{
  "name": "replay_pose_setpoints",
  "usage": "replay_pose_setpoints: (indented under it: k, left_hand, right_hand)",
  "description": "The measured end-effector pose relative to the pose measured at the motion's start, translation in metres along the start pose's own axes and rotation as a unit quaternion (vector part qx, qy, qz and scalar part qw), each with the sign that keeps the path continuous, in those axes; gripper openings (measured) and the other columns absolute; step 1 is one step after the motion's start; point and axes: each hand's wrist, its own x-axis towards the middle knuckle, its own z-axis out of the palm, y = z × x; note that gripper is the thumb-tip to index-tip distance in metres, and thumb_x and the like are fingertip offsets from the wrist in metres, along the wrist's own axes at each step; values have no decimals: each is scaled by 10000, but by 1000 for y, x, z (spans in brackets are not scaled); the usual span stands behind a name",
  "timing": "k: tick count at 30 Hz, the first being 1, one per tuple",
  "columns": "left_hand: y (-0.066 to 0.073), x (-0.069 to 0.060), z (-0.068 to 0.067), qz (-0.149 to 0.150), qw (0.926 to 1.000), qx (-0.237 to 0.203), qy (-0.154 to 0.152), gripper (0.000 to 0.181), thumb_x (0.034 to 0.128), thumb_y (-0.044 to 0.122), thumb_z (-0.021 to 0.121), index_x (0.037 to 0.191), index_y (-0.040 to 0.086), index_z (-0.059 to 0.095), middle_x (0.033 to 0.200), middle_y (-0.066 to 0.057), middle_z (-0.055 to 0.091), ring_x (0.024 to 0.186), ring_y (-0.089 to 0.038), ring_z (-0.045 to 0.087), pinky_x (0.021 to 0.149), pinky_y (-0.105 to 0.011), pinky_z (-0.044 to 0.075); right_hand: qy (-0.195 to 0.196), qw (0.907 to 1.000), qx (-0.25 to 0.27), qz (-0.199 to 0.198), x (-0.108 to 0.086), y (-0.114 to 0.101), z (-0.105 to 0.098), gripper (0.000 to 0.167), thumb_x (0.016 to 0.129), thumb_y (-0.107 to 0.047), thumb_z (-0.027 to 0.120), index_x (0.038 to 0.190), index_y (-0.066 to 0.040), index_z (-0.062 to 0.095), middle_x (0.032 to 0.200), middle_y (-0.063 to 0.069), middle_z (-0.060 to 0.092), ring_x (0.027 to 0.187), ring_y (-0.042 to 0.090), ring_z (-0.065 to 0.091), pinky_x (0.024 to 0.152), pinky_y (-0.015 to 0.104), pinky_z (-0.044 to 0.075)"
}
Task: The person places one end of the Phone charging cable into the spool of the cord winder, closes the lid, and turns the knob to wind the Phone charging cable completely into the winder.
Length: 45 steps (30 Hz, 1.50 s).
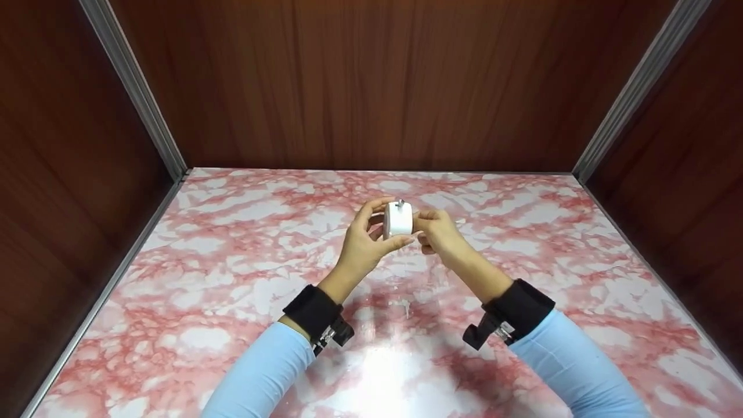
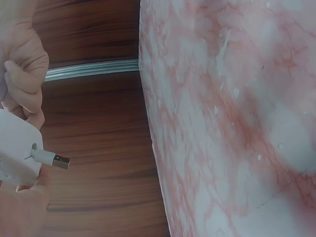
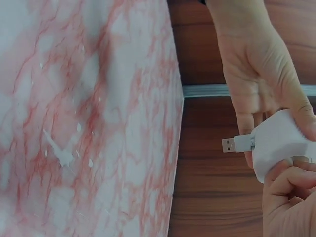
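A small white rounded case (image 1: pixel 399 222) is held up above the table, with a USB plug (image 3: pixel 238 143) jutting from one end. My left hand (image 1: pixel 363 244) grips the case by its edges, fingers on the far side and thumb on the near side. From the right, my right hand (image 1: pixel 442 237) meets the flat face of the case with curled fingers. In the right wrist view its fingertips (image 3: pixel 284 170) pinch at a round part of that face, which they partly hide. The metal end of the plug also shows in the left wrist view.
Below the hands lies a table top (image 1: pixel 232 278) with a red and white marbled pattern and a few pale marks. Brown wood-grain panels (image 1: pixel 371 87) enclose it at the back and both sides, with grey metal strips (image 1: pixel 139 93) at the corners.
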Motion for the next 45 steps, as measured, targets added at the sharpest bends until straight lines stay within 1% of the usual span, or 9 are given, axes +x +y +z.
replay_pose_setpoints:
  k: [6,12,18,25,32,35,37,40,45]
  left_hand:
    - [5,4,-3,-1,9998,-145,102,678,729,54,838,1332,81,529,1317,-118,517,1167,-267,547,1018,-353,475]
    - [8,5,-3,-73,9986,-450,253,610,794,42,782,1342,68,518,1261,-196,506,1156,-309,554,994,-407,488]
    - [9,2,-4,-21,9982,-585,119,628,814,40,762,1371,29,471,1283,-218,485,1168,-327,538,987,-392,494]
    - [9,1,-4,-20,9977,-677,46,637,817,78,769,1375,36,464,1287,-210,482,1168,-296,538,985,-375,490]
    - [9,0,-1,-172,9969,-752,-139,612,832,54,747,1377,61,470,1269,-156,505,1146,-247,557,974,-373,497]
    - [9,0,0,-209,9967,-761,-208,612,834,46,742,1381,65,466,1270,-144,511,1133,-234,565,985,-383,490]
    - [8,1,1,-204,9963,-800,-219,622,830,28,739,1385,51,458,1275,-150,506,1136,-232,559,991,-380,486]
    - [7,1,0,-191,9963,-819,-198,647,808,-18,745,1382,18,448,1272,-170,492,1142,-240,546,995,-380,486]
    - [7,4,-3,-172,9974,-689,-124,692,752,-70,775,1354,-16,440,1262,-197,457,1150,-270,523,1026,-423,459]
  right_hand:
    - [-258,9994,220,-106,4,4,-13,114,958,-115,519,936,-54,614,763,-28,571,493,44,365,439,168,312]
    - [404,9683,-870,-2306,9,19,-24,185,950,-120,615,1082,7,644,918,6,651,638,79,520,453,168,400]
    - [621,8336,-2664,-4800,15,31,-31,141,872,-6,688,1003,-56,686,978,57,682,749,121,577,491,227,460]
    - [731,6701,-4176,-6093,20,34,-32,162,874,-103,713,1034,-83,697,1007,54,691,822,194,655,662,311,567]
    - [1039,5585,-4304,-7015,31,36,-39,138,961,-148,603,957,-60,708,981,56,699,761,208,652,600,315,564]
    - [1029,5683,-4062,-7081,34,37,-40,138,950,-149,623,934,-49,717,946,69,703,748,214,666,614,322,567]
    - [932,6025,-3926,-6886,33,37,-38,114,932,-141,649,932,-46,712,932,73,703,728,201,664,618,310,564]
    - [683,6888,-3640,-6232,28,37,-32,80,912,-95,666,949,-28,687,907,83,681,659,168,626,578,269,534]
    - [68,8767,-2497,-4111,18,31,-16,95,952,-57,582,942,29,620,675,53,564,494,89,482,452,192,423]
